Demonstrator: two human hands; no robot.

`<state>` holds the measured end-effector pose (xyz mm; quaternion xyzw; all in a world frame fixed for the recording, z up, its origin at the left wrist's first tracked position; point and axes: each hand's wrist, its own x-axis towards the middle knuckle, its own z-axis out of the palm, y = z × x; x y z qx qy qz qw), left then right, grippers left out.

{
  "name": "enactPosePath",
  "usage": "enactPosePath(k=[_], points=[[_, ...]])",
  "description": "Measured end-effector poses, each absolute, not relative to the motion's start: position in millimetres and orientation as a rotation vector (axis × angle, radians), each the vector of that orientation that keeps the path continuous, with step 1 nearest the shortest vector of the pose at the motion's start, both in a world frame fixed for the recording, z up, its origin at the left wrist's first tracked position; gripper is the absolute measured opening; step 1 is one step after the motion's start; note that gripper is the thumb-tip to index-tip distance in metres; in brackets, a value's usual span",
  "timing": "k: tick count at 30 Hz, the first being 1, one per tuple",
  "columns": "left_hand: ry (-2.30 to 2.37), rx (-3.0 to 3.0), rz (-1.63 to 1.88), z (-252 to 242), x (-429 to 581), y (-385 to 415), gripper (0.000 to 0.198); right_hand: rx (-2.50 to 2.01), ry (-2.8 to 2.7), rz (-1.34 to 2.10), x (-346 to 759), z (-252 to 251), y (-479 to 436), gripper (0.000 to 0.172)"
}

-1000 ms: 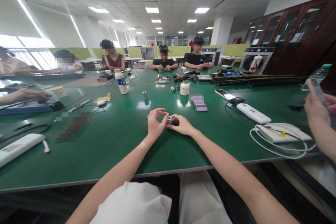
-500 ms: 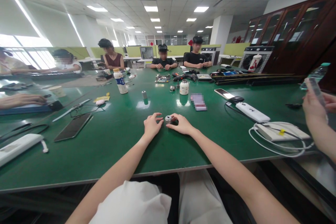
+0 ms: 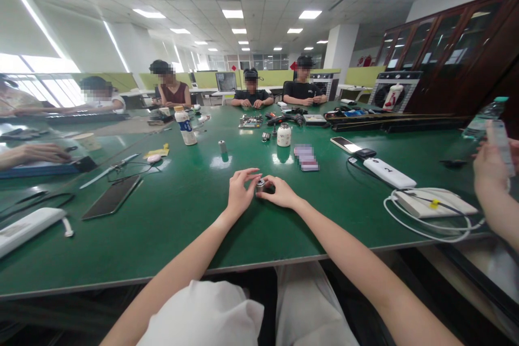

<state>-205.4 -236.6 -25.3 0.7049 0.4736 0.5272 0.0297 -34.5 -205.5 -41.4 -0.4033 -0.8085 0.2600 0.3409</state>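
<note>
A small silver and black cylindrical part (image 3: pixel 260 184) stands on the green table (image 3: pixel 194 227) between my two hands. My left hand (image 3: pixel 239 192) pinches at the top of the part with thumb and forefinger, the other fingers raised. My right hand (image 3: pixel 279 192) is curled around the part's right side and rests on the table. What lies under my right fingers is hidden.
A dark phone (image 3: pixel 111 197) lies to the left, a white jar (image 3: pixel 284 134) and a small metal cylinder (image 3: pixel 222 146) farther back. White power banks (image 3: pixel 389 173) and cables (image 3: pixel 430 216) lie at the right, beside another person's hand (image 3: pixel 488 165). Several people sit around the far side.
My left hand dropped flat beside the part half a second ago and has now lifted back into a pinch over its top. My right hand has stayed in place.
</note>
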Motion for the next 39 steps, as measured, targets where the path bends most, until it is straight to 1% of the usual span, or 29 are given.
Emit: enactPosePath(k=[8,15,20,25,30,35,39], points=[[1.414,2.082,1.724,-27.1,-205.7,-235.2,0.018,-1.028,-2.096,0.683,-34.4,-42.1,-205.3,0.041],[1.433,2.092,1.707,-26.3,-205.0,-235.8,0.017,-1.023,-2.094,0.681,-34.8,-43.2,-204.6,0.039],[1.409,2.051,1.754,-27.0,-204.2,-235.4,0.021,-1.02,-2.1,0.671,-34.8,-44.4,-203.5,0.036],[1.398,2.056,1.689,-27.4,-204.9,-235.4,0.031,-1.025,-2.105,0.675,-34.8,-44.1,-203.6,0.037],[1.397,2.017,1.645,-27.8,-204.6,-235.8,0.029,-1.035,-2.106,0.685,-34.4,-42.4,-204.5,0.041],[1.479,1.945,1.739,-24.7,-204.6,-237.2,0.021,-1.038,-2.109,0.691,-34.0,-38.9,-206.9,0.042],[1.506,1.964,1.742,-21.8,-204.8,-239.7,0.028,-1.038,-2.107,0.692,-33.8,-38.5,-207.2,0.04]])
